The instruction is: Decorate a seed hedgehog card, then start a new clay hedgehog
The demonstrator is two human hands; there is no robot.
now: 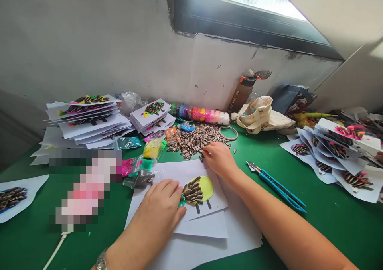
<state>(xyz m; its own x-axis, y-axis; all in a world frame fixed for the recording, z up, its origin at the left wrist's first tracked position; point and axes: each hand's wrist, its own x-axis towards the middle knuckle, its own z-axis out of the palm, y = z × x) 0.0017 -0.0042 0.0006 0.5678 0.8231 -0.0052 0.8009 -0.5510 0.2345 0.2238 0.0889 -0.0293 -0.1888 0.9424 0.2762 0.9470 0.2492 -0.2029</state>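
A white card (220,196) lies on larger white sheets. It bears a yellow-green oval (208,188), whose left part is covered with striped seeds (192,191); green material and dark leg shapes adjoin it. My left hand (163,202) lies over the card's left side, fingers flat and slightly spread, pressing on the paper. Beyond the card, my right hand (220,158) is at the front right edge of the sunflower seed pile (194,140). Its thumb and forefinger are pinched together near a dark seed (201,158); whether that seed is between them cannot be made out.
Stacked seed-decorated cards stand at left (86,122) and right (338,154). Bags of coloured clay (152,148) lie left of the seeds. A blue cutter (278,188) rests right of my right forearm. Behind are a bottle (241,92), a cloth bag (260,114) and a tape ring (228,133).
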